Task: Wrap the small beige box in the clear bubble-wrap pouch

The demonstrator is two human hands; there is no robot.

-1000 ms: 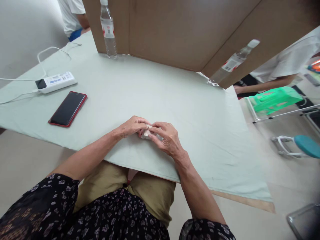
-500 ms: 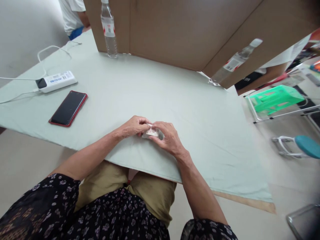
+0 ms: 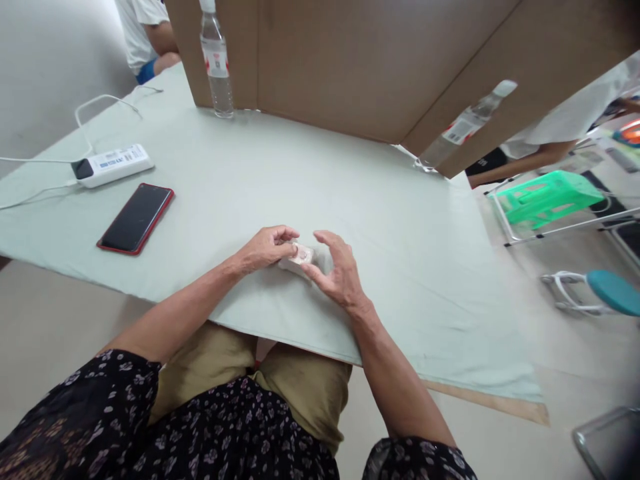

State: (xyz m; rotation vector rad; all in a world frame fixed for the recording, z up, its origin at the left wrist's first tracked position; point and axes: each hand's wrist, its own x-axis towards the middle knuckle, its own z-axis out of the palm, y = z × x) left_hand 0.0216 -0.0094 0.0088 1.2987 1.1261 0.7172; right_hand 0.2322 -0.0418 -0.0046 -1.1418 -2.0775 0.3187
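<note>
A small pale packet with a pinkish piece inside lies between my hands on the pale green table cover, close to the front edge. My left hand pinches its left end with thumb and forefinger. My right hand holds its right side, thumb under it and fingers lifted and spread above. What the packet holds is too small to tell.
A red-edged phone and a white power strip with cables lie at the left. Two water bottles stand against a brown cardboard screen. Other people sit at far left and right; a green stool stands right.
My right hand's fingers have lifted and spread off the packet, which was covered before. The packet now shows its pinkish face. The person at the right has shifted.
</note>
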